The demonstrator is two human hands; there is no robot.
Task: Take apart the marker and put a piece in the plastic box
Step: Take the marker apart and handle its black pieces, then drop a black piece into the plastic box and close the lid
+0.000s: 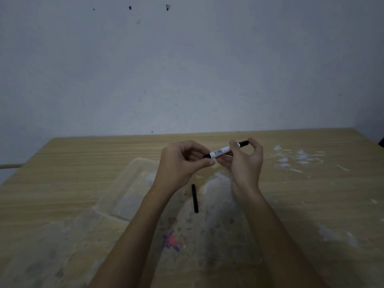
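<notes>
I hold a white marker (pixel 221 151) with black ends above the table, lying nearly level. My left hand (pixel 182 161) pinches its near black tip end. My right hand (pixel 245 161) grips the barrel and the far black end. A black cap-like piece (pixel 195 198) lies below my hands, over the clear plastic. The clear plastic box (pixel 128 196) sits on the table under my left forearm; a second clear plastic piece, perhaps its lid (pixel 218 235), lies beside it under my right forearm. Which of the two the black piece rests in I cannot tell.
The wooden table (pixel 62 163) reaches to a grey wall (pixel 187 69) at the back. White smears (pixel 297 159) mark the table at the right. A pink and blue scribble (pixel 171 242) shows through the clear plastic near me.
</notes>
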